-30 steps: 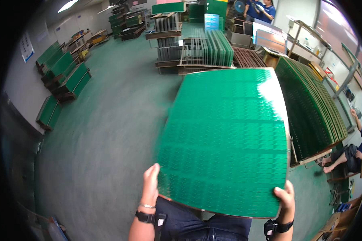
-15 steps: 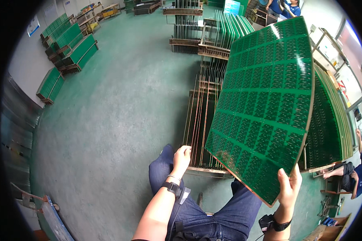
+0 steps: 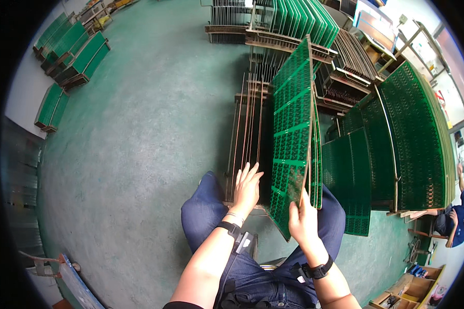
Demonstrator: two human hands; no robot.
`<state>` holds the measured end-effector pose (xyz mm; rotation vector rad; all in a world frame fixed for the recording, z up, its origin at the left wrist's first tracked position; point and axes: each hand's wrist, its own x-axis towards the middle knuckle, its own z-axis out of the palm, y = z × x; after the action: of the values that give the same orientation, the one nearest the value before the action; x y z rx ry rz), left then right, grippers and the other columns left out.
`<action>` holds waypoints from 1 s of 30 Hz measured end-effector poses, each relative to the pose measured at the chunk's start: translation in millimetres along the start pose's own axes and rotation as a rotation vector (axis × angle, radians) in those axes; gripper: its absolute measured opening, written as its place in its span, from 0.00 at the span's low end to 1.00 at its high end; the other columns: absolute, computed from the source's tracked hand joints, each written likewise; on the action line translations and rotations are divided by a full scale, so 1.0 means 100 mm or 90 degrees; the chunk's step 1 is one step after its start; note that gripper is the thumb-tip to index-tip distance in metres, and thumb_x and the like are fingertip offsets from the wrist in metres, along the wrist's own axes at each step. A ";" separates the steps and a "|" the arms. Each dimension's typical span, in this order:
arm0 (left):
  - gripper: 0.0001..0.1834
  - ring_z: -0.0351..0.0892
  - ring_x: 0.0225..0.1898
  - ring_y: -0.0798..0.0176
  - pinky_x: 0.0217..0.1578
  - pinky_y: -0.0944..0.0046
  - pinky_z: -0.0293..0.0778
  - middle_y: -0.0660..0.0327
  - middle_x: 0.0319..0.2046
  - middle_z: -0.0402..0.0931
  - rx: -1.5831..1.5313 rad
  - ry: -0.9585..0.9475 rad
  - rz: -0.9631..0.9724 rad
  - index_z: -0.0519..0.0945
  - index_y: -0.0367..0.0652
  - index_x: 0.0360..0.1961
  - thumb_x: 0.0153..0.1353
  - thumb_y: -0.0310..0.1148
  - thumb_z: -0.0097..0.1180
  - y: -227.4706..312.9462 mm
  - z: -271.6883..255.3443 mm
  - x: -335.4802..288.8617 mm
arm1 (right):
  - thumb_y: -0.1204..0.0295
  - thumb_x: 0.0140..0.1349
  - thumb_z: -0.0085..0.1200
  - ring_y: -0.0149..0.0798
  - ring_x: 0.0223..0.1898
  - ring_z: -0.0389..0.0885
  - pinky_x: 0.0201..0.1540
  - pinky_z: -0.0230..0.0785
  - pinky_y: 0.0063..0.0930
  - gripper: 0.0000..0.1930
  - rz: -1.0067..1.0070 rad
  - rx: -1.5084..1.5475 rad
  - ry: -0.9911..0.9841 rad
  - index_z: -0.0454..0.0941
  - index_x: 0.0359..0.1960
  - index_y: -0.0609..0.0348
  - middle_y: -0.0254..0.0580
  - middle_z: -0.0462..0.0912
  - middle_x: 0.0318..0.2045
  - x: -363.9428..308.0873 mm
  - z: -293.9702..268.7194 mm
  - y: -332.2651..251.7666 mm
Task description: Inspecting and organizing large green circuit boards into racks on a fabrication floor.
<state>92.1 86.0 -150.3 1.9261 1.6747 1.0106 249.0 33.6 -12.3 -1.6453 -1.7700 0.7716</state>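
My right hand [image 3: 305, 222] is closed on the near lower edge of a large green circuit board panel [image 3: 290, 139]. The panel stands nearly upright and slightly tilted, its patterned face toward the left, above a slotted rack [image 3: 260, 210] between my knees. My left hand [image 3: 247, 189] lies with fingers stretched and spread over the copper-coloured top edges of several thin boards [image 3: 249, 123] standing in the rack. Whether its fingertips touch them is hard to tell. Just right of the held panel, more green panels [image 3: 317, 154] stand on edge, partly hidden behind it.
To the right, a rack holds a thick row of large green panels [image 3: 412, 134]. Beyond the near rack stand more loaded racks [image 3: 299, 23]. Green panels in racks [image 3: 85, 59] line the left wall. A seated person [image 3: 461, 221] is at the far right.
The held panel has swung from facing me broadly to nearly edge-on, and moved left over the rack. My left hand went from pinched fingers to spread ones, shifting right and farther away.
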 end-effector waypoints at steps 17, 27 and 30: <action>0.26 0.59 0.63 0.50 0.63 0.51 0.56 0.52 0.61 0.63 0.074 -0.069 -0.002 0.70 0.35 0.51 0.51 0.32 0.62 0.07 -0.08 0.06 | 0.82 0.54 0.43 0.59 0.37 0.80 0.40 0.74 0.43 0.37 -0.016 0.049 0.038 0.46 0.68 0.54 0.65 0.75 0.46 0.60 0.11 0.02; 0.08 0.54 0.66 0.51 0.64 0.47 0.50 0.54 0.64 0.58 0.230 -0.050 0.017 0.79 0.36 0.24 0.45 0.31 0.59 0.09 0.10 0.02 | 0.77 0.54 0.45 0.62 0.27 0.78 0.33 0.73 0.49 0.38 0.068 -0.077 -0.091 0.46 0.68 0.55 0.65 0.79 0.33 0.68 0.83 0.52; 0.05 0.54 0.66 0.50 0.64 0.47 0.49 0.53 0.63 0.60 0.199 -0.028 0.005 0.80 0.37 0.21 0.45 0.29 0.58 0.08 0.04 -0.06 | 0.78 0.55 0.45 0.61 0.39 0.78 0.39 0.74 0.46 0.37 -0.033 -0.085 -0.066 0.47 0.68 0.49 0.65 0.66 0.55 0.50 1.01 0.71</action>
<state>100.2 79.5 -149.3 2.1311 1.8924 0.7355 215.8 86.3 -129.7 -1.6645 -1.9669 0.7402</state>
